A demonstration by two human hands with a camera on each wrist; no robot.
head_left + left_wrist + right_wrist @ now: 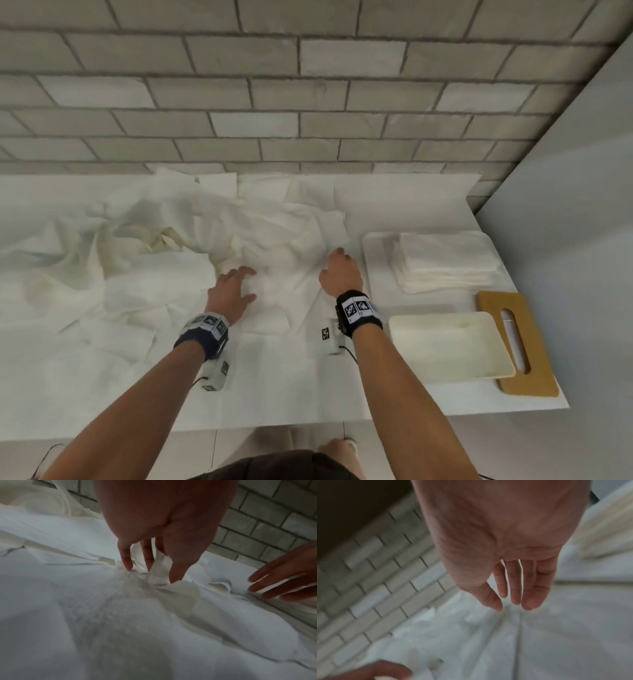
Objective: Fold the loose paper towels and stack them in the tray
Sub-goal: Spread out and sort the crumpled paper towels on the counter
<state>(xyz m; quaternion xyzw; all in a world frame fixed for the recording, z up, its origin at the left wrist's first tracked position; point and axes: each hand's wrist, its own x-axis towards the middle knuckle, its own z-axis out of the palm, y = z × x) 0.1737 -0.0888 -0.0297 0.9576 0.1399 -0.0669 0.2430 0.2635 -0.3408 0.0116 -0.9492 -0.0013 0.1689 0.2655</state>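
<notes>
Loose white paper towels (164, 226) lie crumpled across the counter, left and centre. My left hand (239, 284) presses its straight fingertips on one towel (130, 601), and a ridge of it stands bunched between fingers and thumb (150, 573). My right hand (339, 267) is just to the right, fingers relaxed and straight over the same sheet (515, 604), holding nothing. A white tray (371, 250) at the back right holds a stack of folded towels (445, 260).
A second cream tray (448, 346) lies on a wooden board (524, 377) at the front right, near the counter's edge. A tiled wall (308, 102) runs along the back, and a grey side wall (582, 205) closes the right.
</notes>
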